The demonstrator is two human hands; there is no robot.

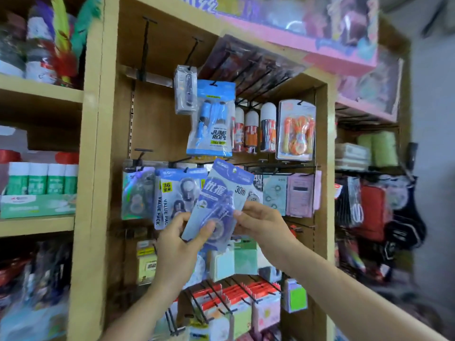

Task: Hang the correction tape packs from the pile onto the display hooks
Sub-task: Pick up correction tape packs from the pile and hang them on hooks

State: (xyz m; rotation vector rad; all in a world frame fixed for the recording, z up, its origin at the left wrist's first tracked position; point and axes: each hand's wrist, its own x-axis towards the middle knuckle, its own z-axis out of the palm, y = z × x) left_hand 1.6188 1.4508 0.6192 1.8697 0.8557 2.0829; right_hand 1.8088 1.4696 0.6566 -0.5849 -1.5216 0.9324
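Note:
A blue correction tape pack [221, 198] marked 30m is held tilted in front of the middle row of display hooks. My left hand [183, 238] pinches its lower left corner, thumb on the front. My right hand [259, 222] grips its right edge. The pack's top edge sits just below a black hook [181, 160]. Behind it hang a blue value pack [177, 195] marked 36 and a teal tape pack [138, 193] on the same row. The pile is out of view.
A blue jump rope bag [211, 119] and an orange jump rope pack [296, 130] hang above. Several bare black hooks [261, 72] jut out at upper right. Sticky notes [234, 259] and red packs [231, 299] hang below. Glue sticks [41, 178] fill the left shelf.

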